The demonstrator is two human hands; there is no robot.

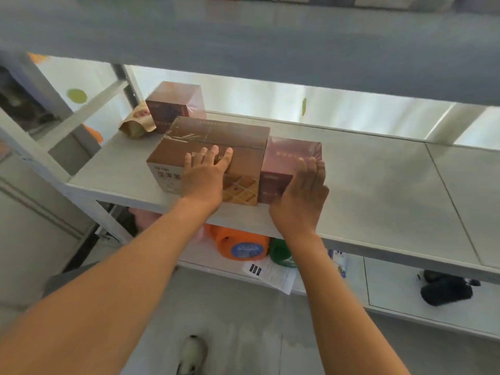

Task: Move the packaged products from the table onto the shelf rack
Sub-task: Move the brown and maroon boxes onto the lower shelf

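**A:** What is the biggest thing in view?

**B:** The grey shelf rack (378, 190). Its middle shelf carries the packaged goods, bunched toward the left end. To the right of them the shelf surface is bare right up to a seam between panels. The upper shelf hangs low over everything.

**A:** And the products?

**B:** A large brown carton (216, 147) sits near the front edge, wrapped in clear film. A mauve box (286, 161) stands touching its right side, also at the front edge. Behind the carton, toward the back left, is a second mauve box (176, 104), and a tan pouch (138, 121) leans just beside that one near the left edge.

**A:** The hands?

**B:** The left hand (207, 175) lies flat on the carton's near face and top, fingers (213, 152) straight and slightly spread. The right hand (304, 190) rests against the front right corner of the mauve box, fingers straight and held together, not curled round it.

**A:** Below?

**B:** On the lower shelf: an orange bag (238, 247), something green (281, 253), a printed paper sheet (273, 274) overhanging the front edge, and a dark object (446, 289) well to the right. A shoe (192, 354) shows on the floor.
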